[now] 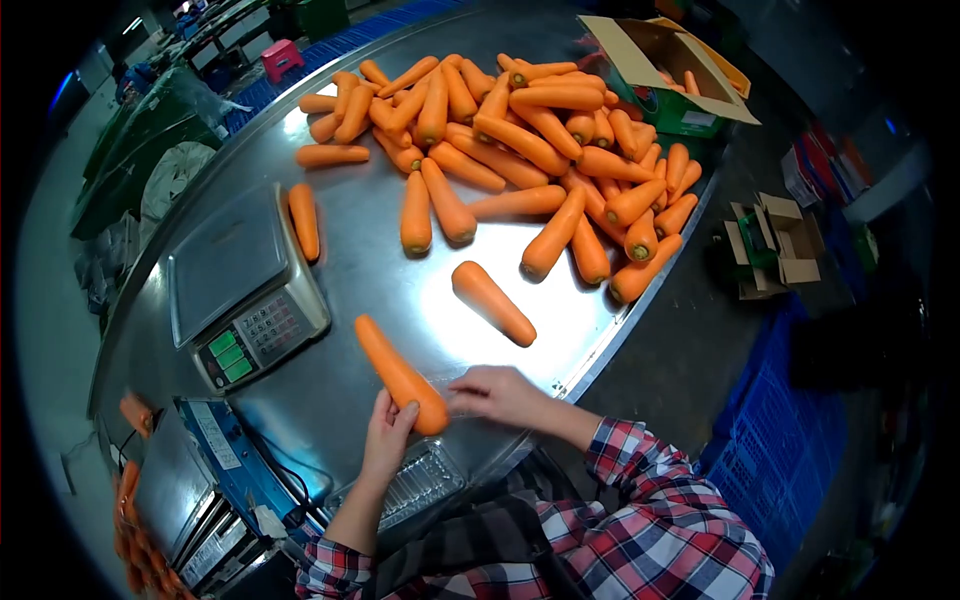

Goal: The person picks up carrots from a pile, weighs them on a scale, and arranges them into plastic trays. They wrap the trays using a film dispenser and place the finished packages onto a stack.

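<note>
My left hand grips a large carrot near its thick end, thumb on top. The carrot tilts up and to the left over the steel table. My right hand is just right of the thick end, its fingers drawn together and slightly blurred. Whether anything is between those fingers cannot be made out. A loose carrot lies on the table beyond my hands. Below my left hand, at the table's near edge, a clear plastic tray is partly hidden by my forearm.
A heap of carrots covers the table's far side. A digital scale stands left, with one carrot beside it. An opened carton is at the far right. A blue machine is lower left; blue crates are lower right.
</note>
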{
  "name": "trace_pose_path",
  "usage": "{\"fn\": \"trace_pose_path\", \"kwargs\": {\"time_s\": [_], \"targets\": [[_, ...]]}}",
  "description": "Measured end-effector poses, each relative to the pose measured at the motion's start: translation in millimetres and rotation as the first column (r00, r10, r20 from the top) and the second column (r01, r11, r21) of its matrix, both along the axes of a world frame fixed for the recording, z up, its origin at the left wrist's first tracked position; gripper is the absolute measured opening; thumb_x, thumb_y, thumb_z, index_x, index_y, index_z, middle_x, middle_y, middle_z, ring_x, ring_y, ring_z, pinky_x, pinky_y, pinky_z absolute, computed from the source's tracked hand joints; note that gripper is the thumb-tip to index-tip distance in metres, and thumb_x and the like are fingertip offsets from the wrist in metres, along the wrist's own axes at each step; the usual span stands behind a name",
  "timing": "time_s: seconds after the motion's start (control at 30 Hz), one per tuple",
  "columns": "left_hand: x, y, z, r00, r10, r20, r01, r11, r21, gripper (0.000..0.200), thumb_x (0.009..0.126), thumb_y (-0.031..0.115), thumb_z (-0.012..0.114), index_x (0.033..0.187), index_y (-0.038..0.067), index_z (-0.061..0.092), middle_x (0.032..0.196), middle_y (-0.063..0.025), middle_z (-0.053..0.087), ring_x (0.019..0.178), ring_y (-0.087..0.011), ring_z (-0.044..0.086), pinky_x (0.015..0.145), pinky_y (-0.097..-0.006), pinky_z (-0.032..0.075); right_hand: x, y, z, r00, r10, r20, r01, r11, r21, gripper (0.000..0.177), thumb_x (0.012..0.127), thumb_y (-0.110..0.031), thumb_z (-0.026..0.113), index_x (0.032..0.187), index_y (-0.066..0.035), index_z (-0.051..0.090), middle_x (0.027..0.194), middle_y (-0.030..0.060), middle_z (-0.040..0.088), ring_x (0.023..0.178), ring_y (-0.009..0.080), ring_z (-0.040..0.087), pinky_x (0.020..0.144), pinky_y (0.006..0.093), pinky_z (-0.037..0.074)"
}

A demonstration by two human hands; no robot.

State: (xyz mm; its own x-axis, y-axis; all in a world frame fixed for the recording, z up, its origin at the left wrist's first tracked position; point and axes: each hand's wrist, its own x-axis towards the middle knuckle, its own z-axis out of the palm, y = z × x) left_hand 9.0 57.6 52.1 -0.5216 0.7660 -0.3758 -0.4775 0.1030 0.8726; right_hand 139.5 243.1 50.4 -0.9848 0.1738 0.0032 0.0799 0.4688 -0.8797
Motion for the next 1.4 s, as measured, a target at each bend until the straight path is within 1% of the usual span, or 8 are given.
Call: {"fn": "trace_pose_path", "kwargs": {"time_s": [0.07,0.17,0.27,0.5,0.73,0.87,1.13,1.4], "targets": [[-9.5,-2.8,-15.3,0.989,0.023,-0.148,-0.018,0.999,0.033,0.053,0.086,0.015,0.062,0.131,0.0,0.037,0.12,-0.0088,0.05,0.11,-0.0174,0.05,0.097,-0.0311,0.039,-8.4,24.7,6.3,0.983,-0.145,0.117,0.178,0.917,-0.358,0.027,0.088,-0.029,0.058,0.095,-0.004,0.067,0.089,0.0083,0.065,0.081,0.0158,0.062,0.074,0.0292,0.048],[-29.6,-13.8,-24.0,0.874,-0.067,-0.48,0.053,0.998,-0.042,0.056,0.079,0.011,0.068,0.128,0.002,0.042,0.119,-0.0091,0.048,0.112,-0.0209,0.049,0.097,-0.0326,0.039,-37.7,63.2,9.2,0.89,-0.402,0.216,0.401,0.915,0.05,0.04,0.085,-0.028,0.061,0.114,-0.001,0.057,0.097,0.0148,0.061,0.085,0.0238,0.061,0.078,0.0329,0.049],[-46.0,-15.6,-3.0,0.504,-0.415,-0.758,0.246,0.91,-0.335,0.057,0.072,0.009,0.071,0.124,0.007,0.049,0.116,-0.0114,0.046,0.113,-0.028,0.048,0.097,-0.0351,0.039,-68.7,75.9,-8.4,0.965,-0.25,0.08,0.181,0.855,0.486,0.067,0.08,-0.029,0.065,0.136,-0.009,0.036,0.111,0.0188,0.052,0.099,0.0291,0.055,0.087,0.0367,0.046],[-40.1,-22.8,-25.1,0.154,-0.542,-0.826,0.094,0.84,-0.534,0.054,0.072,0.017,0.073,0.122,0.015,0.053,0.13,-0.0133,0.042,0.125,-0.0333,0.038,0.103,-0.0414,0.033,-90.1,69.3,29.4,0.937,-0.074,0.341,-0.134,0.825,0.548,0.07,0.071,-0.027,0.067,0.133,-0.009,0.04,0.109,0.0197,0.052,0.103,0.0339,0.052,0.088,0.0411,0.044],[-49.3,-43.1,-37.7,0.684,-0.3,-0.665,0.07,0.934,-0.35,0.048,0.076,0.012,0.07,0.121,0.012,0.053,0.129,-0.0131,0.045,0.119,-0.0316,0.045,0.096,-0.037,0.042,-15.6,81.0,58.5,0.864,-0.477,0.162,0.475,0.878,0.053,0.064,0.071,-0.03,0.076,0.12,-0.001,0.046,0.107,0.014,0.052,0.103,0.0221,0.054,0.086,0.032,0.049],[-53.1,-43.6,-31.5,0.685,-0.317,-0.656,0.128,0.939,-0.32,0.04,0.075,0.004,0.067,0.112,0.009,0.055,0.129,-0.0112,0.046,0.119,-0.0278,0.046,0.099,-0.0343,0.04,35.1,47.6,-13.5,0.764,-0.607,0.219,0.635,0.768,-0.087,0.061,0.073,-0.03,0.076,0.116,0.0,0.044,0.102,0.0124,0.053,0.092,0.0184,0.055,0.08,0.0294,0.049],[-58.9,-49.1,-45.3,0.793,-0.279,-0.541,0.164,0.954,-0.252,0.037,0.073,0.005,0.07,0.107,0.007,0.054,0.126,-0.0128,0.048,0.116,-0.0273,0.048,0.099,-0.0336,0.04,57.8,-23.8,-3.1,0.956,-0.202,0.212,0.122,0.933,0.338,0.056,0.074,-0.026,0.074,0.116,0.0,0.048,0.109,0.0177,0.052,0.1,0.029,0.05,0.086,0.0358,0.044],[-63.9,-54.4,-53.1,0.902,-0.217,-0.373,0.143,0.966,-0.215,0.049,0.075,0.011,0.071,0.12,0.006,0.05,0.117,-0.0103,0.047,0.112,-0.0222,0.049,0.094,-0.0308,0.043,45.2,-28.0,-16.7,0.945,-0.278,0.175,0.21,0.921,0.329,0.06,0.078,-0.028,0.071,0.123,0.002,0.046,0.11,0.0169,0.052,0.099,0.0265,0.051,0.084,0.0338,0.045]]}}
